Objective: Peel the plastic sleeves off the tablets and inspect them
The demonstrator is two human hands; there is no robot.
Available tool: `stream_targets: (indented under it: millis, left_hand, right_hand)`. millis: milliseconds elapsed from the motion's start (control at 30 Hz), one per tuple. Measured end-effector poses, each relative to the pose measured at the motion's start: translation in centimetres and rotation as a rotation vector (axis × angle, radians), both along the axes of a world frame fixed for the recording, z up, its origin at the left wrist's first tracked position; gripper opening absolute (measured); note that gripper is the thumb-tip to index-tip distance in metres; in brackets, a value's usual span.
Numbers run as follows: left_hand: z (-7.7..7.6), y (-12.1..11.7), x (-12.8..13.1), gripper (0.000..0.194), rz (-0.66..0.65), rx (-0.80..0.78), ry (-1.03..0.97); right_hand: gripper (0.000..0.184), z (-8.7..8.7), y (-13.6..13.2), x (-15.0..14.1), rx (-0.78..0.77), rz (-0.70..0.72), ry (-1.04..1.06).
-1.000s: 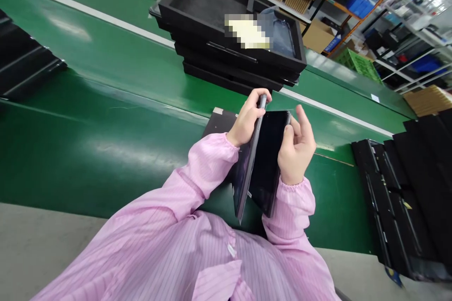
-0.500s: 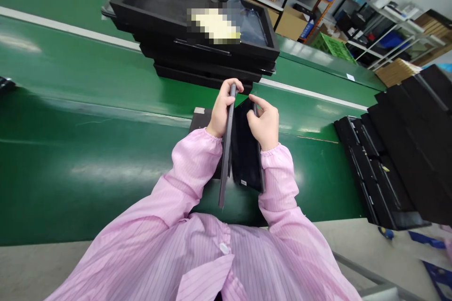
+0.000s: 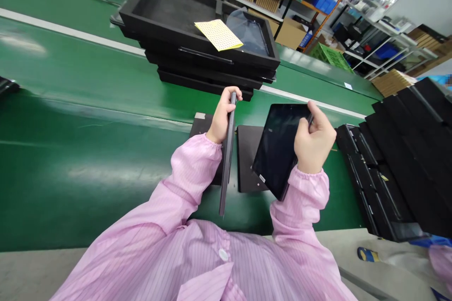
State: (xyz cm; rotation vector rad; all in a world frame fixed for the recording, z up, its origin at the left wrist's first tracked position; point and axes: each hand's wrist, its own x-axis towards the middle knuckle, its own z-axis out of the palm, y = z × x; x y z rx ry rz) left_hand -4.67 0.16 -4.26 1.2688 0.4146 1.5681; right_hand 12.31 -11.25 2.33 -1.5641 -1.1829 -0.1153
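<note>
My left hand grips a thin grey tablet by its upper part, held on edge so that only its narrow side shows. On the right, my right hand is closed on the edge of a second tablet. Its dark glossy screen faces up towards me, tilted, with a small white label near the lower corner. Below the two tablets, a dark flat pad lies on the green bench, partly covered by the right tablet. Another dark pad is partly hidden behind my left hand and sleeve.
Beyond my hands stands a stack of black trays, with a yellow dotted sheet and clear film on top. More stacked black trays rise at the right. Shelves with cartons are behind the green bench.
My right hand has carried its tablet away to the right, turning the screen upward and uncovering the pad beneath. The left hand still holds its tablet on edge in nearly the same place.
</note>
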Motion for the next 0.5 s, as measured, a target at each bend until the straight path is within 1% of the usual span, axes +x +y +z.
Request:
stream_targets:
  millis: [67,100,133,167,233,267,300,400,500]
  left_hand:
    - [0.0,0.1,-0.3,0.02,-0.001,-0.015,0.009]
    - [0.0,0.2,-0.4,0.02,-0.005,-0.023,0.009]
    - [-0.1,0.3,-0.6,0.02,-0.011,-0.032,0.004]
    - [-0.1,0.4,-0.6,0.02,-0.016,-0.044,-0.002]
    - [-0.3,0.6,-0.7,0.021,-0.03,-0.068,-0.015]
    - [-0.3,0.7,-0.7,0.022,-0.041,-0.078,-0.024]
    - [-0.3,0.8,-0.7,0.022,-0.052,-0.088,-0.034]
    - [0.1,0.7,-0.9,0.022,-0.054,-0.102,-0.076]
    - [1.1,0.3,-1.7,0.02,-0.003,-0.078,-0.14]
  right_hand:
    - [0.056,-1.2,0.2,1.0,-0.013,0.019,0.038]
    - [0.063,-1.8,0.2,1.5,-0.051,0.052,0.073]
    - [0.065,-2.3,0.1,2.0,-0.111,0.088,0.112]
    - [0.062,-2.8,-0.1,2.4,-0.177,0.113,0.152]
    - [0.045,-3.3,-0.9,3.2,-0.259,0.11,0.234]
    - [0.039,-3.4,-1.4,3.7,-0.257,0.081,0.271]
    - [0.036,-3.3,-2.1,4.2,-0.235,0.041,0.307]
    - [0.038,-2.7,-4.5,6.1,-0.147,-0.091,0.369]
    - [0.04,-2.6,-6.9,7.6,-0.122,-0.204,0.348]
